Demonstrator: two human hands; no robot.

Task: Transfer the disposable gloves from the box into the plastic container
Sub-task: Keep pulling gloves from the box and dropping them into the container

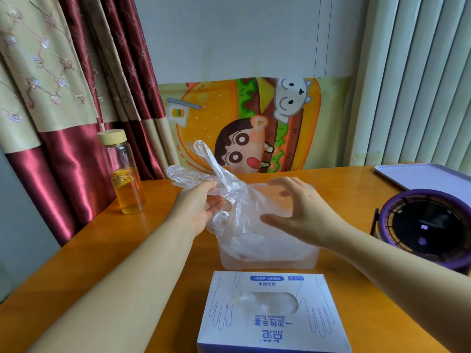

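A white and blue glove box [270, 317] lies at the near edge of the table, clear gloves showing in its oval opening. Just behind it stands a translucent plastic container [267, 258] with crumpled clear gloves inside. My left hand [198, 207] pinches a bunch of clear disposable gloves [204, 169] over the container's left side; their fingers stick up and the rest hangs down into the container. My right hand [303, 212] hovers above the container's right side, fingers spread, holding nothing.
A glass bottle [125, 174] of amber liquid with a wooden lid stands at the left on the orange wooden table [165, 250]. A purple round fan [428, 225] sits at the right, with a lilac tray [423, 177] behind it. Curtains and a cartoon cloth hang at the back.
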